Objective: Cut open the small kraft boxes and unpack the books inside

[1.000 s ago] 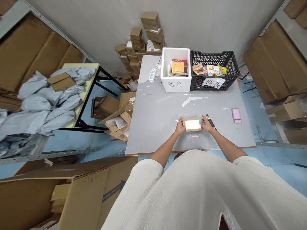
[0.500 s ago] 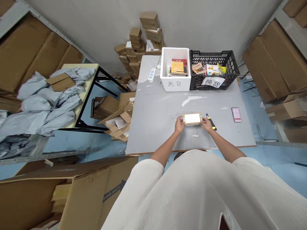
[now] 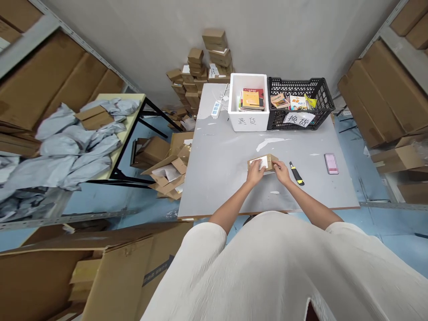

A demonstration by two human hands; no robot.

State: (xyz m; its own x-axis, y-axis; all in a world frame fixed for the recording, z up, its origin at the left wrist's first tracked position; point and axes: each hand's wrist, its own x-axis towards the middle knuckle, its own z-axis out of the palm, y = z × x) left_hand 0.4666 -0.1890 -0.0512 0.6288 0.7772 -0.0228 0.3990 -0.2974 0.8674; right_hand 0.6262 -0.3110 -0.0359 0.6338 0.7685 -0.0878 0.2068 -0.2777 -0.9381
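Note:
A small brown cardboard box point(image 3: 271, 162) with a white label on top is near the front middle of the grey table point(image 3: 217, 178), turned at a slant. My left hand point(image 3: 256, 173) grips it from the near side, its fingers over the label and part of the top. At the box's right end, the fingers of my right hand point(image 3: 281, 172) are closed on the edge. Just right of that hand lies a black and yellow utility knife point(image 3: 297, 174).
Along the table's back stand a white foam box point(image 3: 249, 121) and a black plastic crate point(image 3: 276, 121), both holding books. A phone point(image 3: 331, 163) lies at the right, a power strip point(image 3: 216, 109) at back left. Grey parcels point(image 3: 60, 151) cover the left side table.
The box has turned from square-on to slanted, its right end now showing. My left hand has moved from its left end onto the label. The whole view has shifted slightly.

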